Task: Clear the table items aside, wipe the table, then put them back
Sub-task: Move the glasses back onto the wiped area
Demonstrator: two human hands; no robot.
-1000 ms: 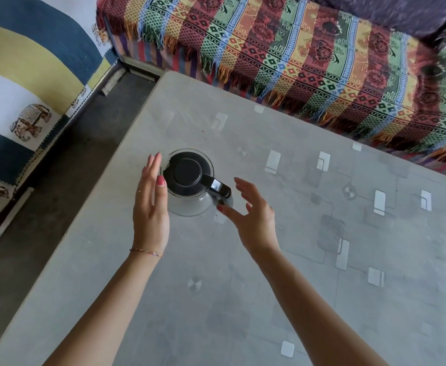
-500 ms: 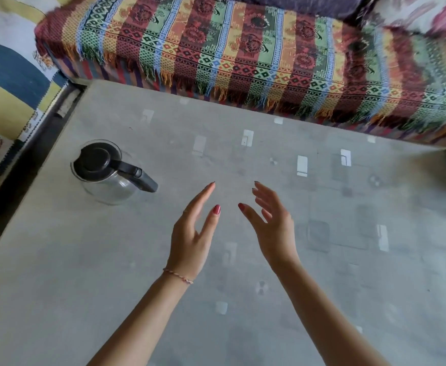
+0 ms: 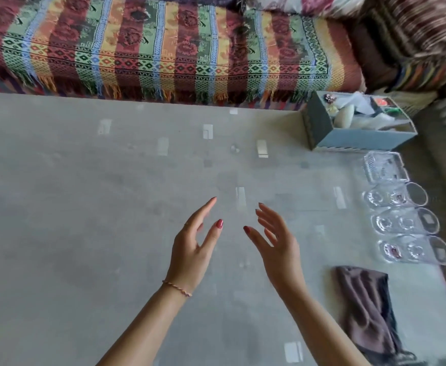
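Grey and faintly glossy, the table (image 3: 84,233) filled most of the head view, and everything else sat in relation to it. Above its middle both hands hovered close together, palms turned toward each other, touching nothing. The left hand (image 3: 192,249) had its fingers straight and loosely spread, holding nothing, with a thin bracelet (image 3: 177,288) at its wrist. The right hand (image 3: 274,244) was likewise relaxed and empty, its fingers fanned out.

Along the table's right edge the task's items stood gathered: a blue-grey box (image 3: 348,142) filled with small odds and ends at the far right corner, then a clear square glass dish (image 3: 384,167) just nearer, then three clear glasses (image 3: 401,223) lying on their sides in a row. Nearer still along that edge lay a crumpled dark cloth (image 3: 367,310).

Beyond the table's far edge ran a sofa draped in a striped, fringed blanket (image 3: 150,48). A dark object barely showed at the table's left edge; what it was could not be told.
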